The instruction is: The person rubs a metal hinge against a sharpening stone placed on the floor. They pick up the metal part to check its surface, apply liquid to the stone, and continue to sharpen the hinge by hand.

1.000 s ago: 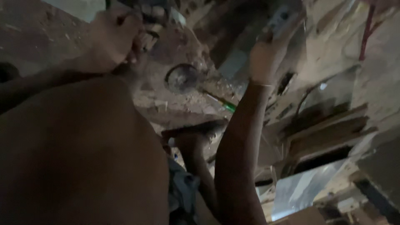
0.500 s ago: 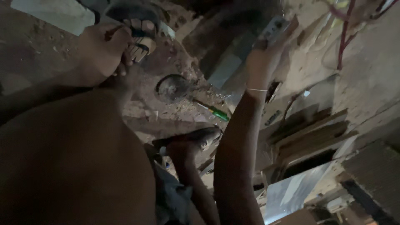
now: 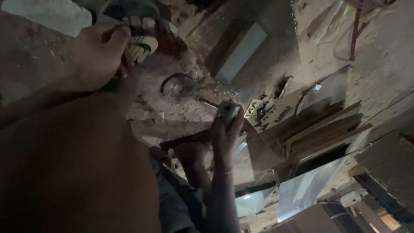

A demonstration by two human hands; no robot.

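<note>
My left hand (image 3: 100, 54) is at the upper left with its fingers curled, pressed against a foot in a dark sandal (image 3: 137, 26). It is too dark to tell whether it grips anything. My right hand (image 3: 224, 136) is raised in the middle of the view, with a thin bangle on the wrist. Its fingers are closed around a small pale object (image 3: 228, 113), whose kind I cannot make out. My bare leg fills the lower left.
The dusty floor is strewn with wood chips. On it are a dark round ring (image 3: 177, 86) and a pale rectangular block (image 3: 240, 52). At the right are stacked wooden strips (image 3: 323, 129), a shiny sheet (image 3: 304, 187) and a red cord (image 3: 355, 30). Another sandalled foot (image 3: 189, 149) is below my right hand.
My right hand has come down from the upper right to the middle of the view, still gripping the small object. My left hand stays by the sandal.
</note>
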